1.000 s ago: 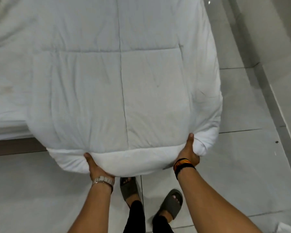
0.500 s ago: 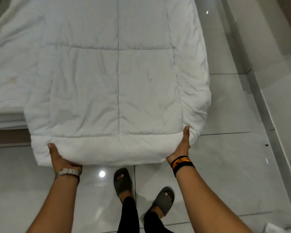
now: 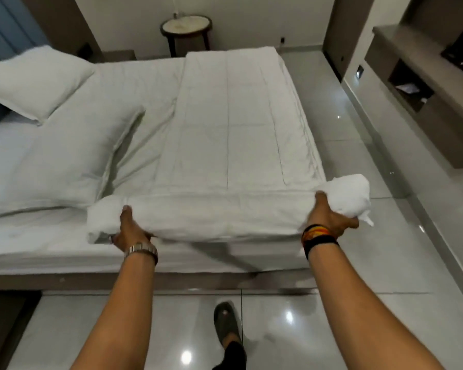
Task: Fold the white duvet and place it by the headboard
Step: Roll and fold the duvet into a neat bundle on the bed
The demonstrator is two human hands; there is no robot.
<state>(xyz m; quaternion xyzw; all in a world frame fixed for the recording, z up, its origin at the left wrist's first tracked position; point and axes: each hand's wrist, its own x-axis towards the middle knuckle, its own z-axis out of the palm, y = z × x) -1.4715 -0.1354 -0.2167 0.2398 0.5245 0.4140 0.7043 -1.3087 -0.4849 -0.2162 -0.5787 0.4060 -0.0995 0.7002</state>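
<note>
The white duvet lies as a long folded strip along the right side of the bed, reaching from the near edge to the far end. My left hand grips its near left corner, thumb on top and fingers under the fabric. My right hand grips the near right corner, where the fabric bunches into a white lump beyond the mattress edge. The near end of the duvet is lifted off the mattress. The blue headboard stands at the far left.
Two white pillows lie on the left half of the bed. A round side table stands beyond the far end. A grey shelf unit lines the right wall. Glossy floor tiles surround the bed; my sandalled foot is below.
My view has risen from the duvet's hanging end to the whole bed. Both hands have lifted the near end up and forward over the mattress, and the right corner is now bunched.
</note>
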